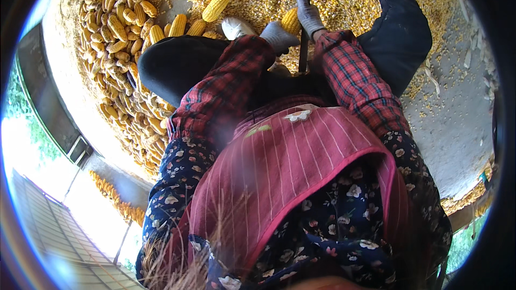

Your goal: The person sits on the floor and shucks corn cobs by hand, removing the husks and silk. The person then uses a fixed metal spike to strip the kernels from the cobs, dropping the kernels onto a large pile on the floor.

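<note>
Both my hands wear grey knit gloves. A yellow corn cob point(291, 21) is between them, and my left hand point(279, 37) is closed around its lower end. My right hand point(309, 14) lies against the cob's right side and around a dark narrow bar point(303, 54), which runs upright between my legs with its pointed tip above the thumb. Below the hands, part of the bar's base is hidden by the sleeves and legs. Loose kernels point(342, 4) cover the floor beyond the hands. Several whole cobs point(219, 2) lie just past my left hand.
A large heap of smaller husked cobs point(121, 48) spreads at the left. A white shoe point(237, 28) shows beside my left hand. Scattered kernels and pale husk scraps point(432, 78) lie on the concrete floor point(455, 129) at the right. My bent legs flank the bar.
</note>
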Demonstrator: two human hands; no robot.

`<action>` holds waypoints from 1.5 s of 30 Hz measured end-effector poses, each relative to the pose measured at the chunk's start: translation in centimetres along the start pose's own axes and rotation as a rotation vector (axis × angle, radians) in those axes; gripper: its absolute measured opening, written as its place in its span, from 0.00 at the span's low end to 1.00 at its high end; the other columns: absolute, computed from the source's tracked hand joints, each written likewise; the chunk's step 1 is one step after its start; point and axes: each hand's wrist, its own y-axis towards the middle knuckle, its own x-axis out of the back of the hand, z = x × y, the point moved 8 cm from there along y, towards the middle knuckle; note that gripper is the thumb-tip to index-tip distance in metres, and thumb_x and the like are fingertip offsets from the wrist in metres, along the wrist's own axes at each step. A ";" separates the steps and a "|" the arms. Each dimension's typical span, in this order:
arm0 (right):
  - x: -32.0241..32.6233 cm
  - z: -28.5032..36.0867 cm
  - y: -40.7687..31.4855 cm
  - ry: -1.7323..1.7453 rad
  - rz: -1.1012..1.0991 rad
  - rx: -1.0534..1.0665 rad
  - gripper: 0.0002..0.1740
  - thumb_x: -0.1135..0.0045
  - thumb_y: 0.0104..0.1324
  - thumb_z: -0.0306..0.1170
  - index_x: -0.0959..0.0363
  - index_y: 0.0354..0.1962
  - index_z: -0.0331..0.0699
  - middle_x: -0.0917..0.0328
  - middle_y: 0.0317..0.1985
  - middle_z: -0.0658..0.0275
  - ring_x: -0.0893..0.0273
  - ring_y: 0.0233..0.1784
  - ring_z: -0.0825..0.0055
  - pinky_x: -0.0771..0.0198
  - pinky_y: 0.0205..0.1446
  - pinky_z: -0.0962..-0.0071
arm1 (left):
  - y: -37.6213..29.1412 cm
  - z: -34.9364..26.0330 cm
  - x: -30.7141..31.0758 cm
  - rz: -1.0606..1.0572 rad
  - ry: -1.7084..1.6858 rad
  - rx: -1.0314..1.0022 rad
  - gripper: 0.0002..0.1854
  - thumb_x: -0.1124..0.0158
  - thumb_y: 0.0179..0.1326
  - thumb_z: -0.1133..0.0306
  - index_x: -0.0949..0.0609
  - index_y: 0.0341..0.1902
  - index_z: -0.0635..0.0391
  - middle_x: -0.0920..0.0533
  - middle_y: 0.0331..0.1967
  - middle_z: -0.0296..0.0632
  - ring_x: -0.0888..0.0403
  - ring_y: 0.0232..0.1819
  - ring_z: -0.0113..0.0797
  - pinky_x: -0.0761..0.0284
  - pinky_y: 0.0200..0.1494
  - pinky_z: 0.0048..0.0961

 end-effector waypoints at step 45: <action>6.0 6.4 -0.3 -0.568 -0.333 0.390 0.21 0.52 0.57 0.46 0.24 0.33 0.35 0.22 0.26 0.55 0.25 0.27 0.68 0.31 0.33 0.69 | 2.0 -1.6 3.1 -0.368 -0.611 -0.223 0.38 0.26 0.36 0.57 0.33 0.48 0.66 0.23 0.30 0.51 0.22 0.23 0.38 0.24 0.20 0.35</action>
